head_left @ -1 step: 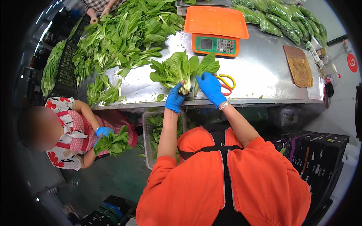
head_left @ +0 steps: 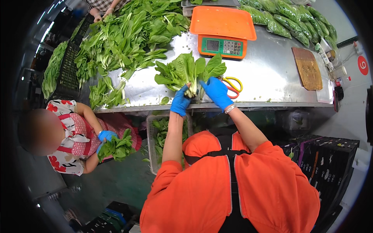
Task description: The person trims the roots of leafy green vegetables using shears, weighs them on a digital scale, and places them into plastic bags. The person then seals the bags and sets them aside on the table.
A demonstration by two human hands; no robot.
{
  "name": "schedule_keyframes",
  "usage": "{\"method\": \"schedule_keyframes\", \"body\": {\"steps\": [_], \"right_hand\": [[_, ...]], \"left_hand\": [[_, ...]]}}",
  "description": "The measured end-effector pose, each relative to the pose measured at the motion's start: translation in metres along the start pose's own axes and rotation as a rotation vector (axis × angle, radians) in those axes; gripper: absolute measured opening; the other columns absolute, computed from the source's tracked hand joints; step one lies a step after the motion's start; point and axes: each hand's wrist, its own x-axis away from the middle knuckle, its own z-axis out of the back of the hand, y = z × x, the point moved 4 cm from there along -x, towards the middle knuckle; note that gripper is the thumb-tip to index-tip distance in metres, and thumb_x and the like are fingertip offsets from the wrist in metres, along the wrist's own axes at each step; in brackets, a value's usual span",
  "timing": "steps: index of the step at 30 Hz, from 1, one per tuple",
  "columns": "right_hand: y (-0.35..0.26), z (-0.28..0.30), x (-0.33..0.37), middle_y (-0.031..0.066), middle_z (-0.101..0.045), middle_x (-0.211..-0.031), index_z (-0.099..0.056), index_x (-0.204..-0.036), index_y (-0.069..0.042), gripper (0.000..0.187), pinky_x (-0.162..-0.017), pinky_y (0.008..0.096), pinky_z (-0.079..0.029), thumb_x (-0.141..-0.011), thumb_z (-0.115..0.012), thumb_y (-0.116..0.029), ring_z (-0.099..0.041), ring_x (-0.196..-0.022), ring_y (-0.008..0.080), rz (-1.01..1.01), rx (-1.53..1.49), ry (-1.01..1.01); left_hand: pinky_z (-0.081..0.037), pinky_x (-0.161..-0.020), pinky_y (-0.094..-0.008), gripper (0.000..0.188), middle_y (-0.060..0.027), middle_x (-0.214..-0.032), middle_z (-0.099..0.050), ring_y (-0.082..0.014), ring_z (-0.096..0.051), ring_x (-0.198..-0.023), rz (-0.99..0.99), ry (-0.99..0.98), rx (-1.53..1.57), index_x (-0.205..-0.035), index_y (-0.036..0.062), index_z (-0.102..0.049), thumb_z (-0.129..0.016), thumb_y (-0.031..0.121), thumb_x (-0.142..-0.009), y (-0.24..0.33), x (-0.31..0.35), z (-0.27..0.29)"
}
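Observation:
My left hand (head_left: pixel 180 101), in a blue glove, is closed round the pale stem ends of a bunch of leafy greens (head_left: pixel 179 72) at the table's near edge. Just to its right, my blue-gloved right hand (head_left: pixel 217 93) is closed with its fingertips at the stem of a separate green leaf (head_left: pixel 214 66). Its fingertips are partly hidden. Beside that hand lie scissors (head_left: pixel 238 84) with yellow and red handles, partly covered by the hand. A small cut leaf (head_left: pixel 165 100) rests on the metal table (head_left: pixel 268 73) left of the bunch.
Beyond my hands stands an orange scale (head_left: pixel 222 35). Loose greens (head_left: pixel 124 42) are heaped at left, bagged greens (head_left: pixel 287 19) at far right, near a brown board (head_left: pixel 307 68). Below the edge is a basket (head_left: pixel 151 139). A co-worker (head_left: pixel 83 143) holds greens at left.
My right hand has shifted very slightly at the leaf stem. The co-worker's greens have moved slightly to the right.

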Motion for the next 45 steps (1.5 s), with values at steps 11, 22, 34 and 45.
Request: {"method": "schedule_keyframes", "body": {"steps": [11, 22, 34, 45], "right_hand": [[0.026, -0.049, -0.007, 0.0183, -0.059, -0.071, -0.057, -0.085, 0.000, 0.028, -0.059, 0.0373, -0.045, -0.076, -0.057, -0.027, -0.059, -0.065, 0.0314, 0.041, -0.502, -0.117], [-0.025, -0.002, 0.005, 0.0177, -0.053, -0.102, -0.044, -0.116, 0.000, 0.042, -0.074, 0.0322, -0.045, -0.076, -0.053, -0.010, -0.056, -0.084, 0.0283, 0.385, -0.430, -0.088], [-0.030, -0.020, 0.002, 0.0190, -0.050, -0.110, -0.042, -0.120, -0.004, 0.075, -0.083, 0.0368, -0.043, -0.067, -0.065, -0.052, -0.053, -0.099, 0.0311, 0.265, -0.331, -0.275], [-0.060, -0.038, -0.017, 0.0105, -0.055, -0.107, -0.039, -0.120, 0.001, 0.069, -0.082, 0.0274, -0.043, -0.066, -0.075, -0.023, -0.053, -0.095, 0.0180, 0.087, -1.207, -0.379]], "left_hand": [[-0.048, -0.055, -0.0298, 0.024, -0.0077, -0.080, -0.061, -0.0189, -0.058, -0.065, -0.111, 0.030, -0.122, -0.094, 0.0005, -0.057, -0.067, 0.007, -0.073, -0.010, -0.008, 0.014], [-0.047, -0.063, -0.0261, 0.027, -0.0075, -0.087, -0.061, -0.0154, -0.058, -0.076, -0.664, -0.076, -0.918, -0.095, 0.0013, -0.058, -0.069, 0.010, -0.072, 0.022, 0.000, -0.014], [-0.046, -0.079, -0.0288, 0.037, -0.0074, -0.103, -0.058, -0.0149, -0.055, -0.090, -0.641, -0.112, -0.680, -0.112, 0.0005, -0.049, -0.060, 0.004, -0.076, 0.000, -0.030, 0.011], [-0.045, -0.074, -0.0371, 0.035, -0.0125, -0.094, -0.059, -0.0253, -0.057, -0.081, -0.645, 0.122, -0.350, -0.103, -0.0017, -0.049, -0.036, 0.028, -0.090, 0.018, 0.007, -0.054]]}}
